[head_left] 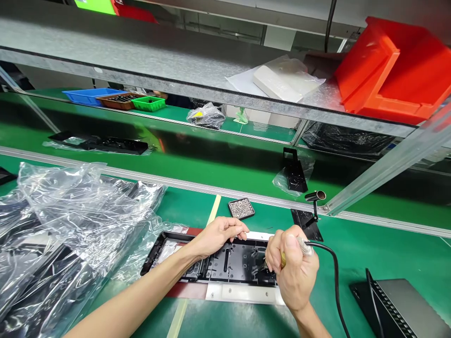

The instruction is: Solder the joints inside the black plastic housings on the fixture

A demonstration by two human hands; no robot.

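A black plastic housing (243,263) lies open side up in a metal and reddish fixture (232,293) on the green bench. My right hand (294,267) is wrapped round a corded soldering iron (283,259), its tip end pointing down into the housing's right part. Over the housing's far edge, my left hand (225,234) pinches with thumb and fingertips; what is between them is too small to make out. Just beyond it sits a small black tray (241,208) full of tiny silvery metal pieces.
Plastic-bagged black parts (77,234) cover the left side. A metal tube holder (315,196) stands behind my right hand, and a black device (398,307) lies at right. The iron's cable (336,281) hangs rightward. Beyond runs a green belt (211,164) under a shelf with a red bin (394,70).
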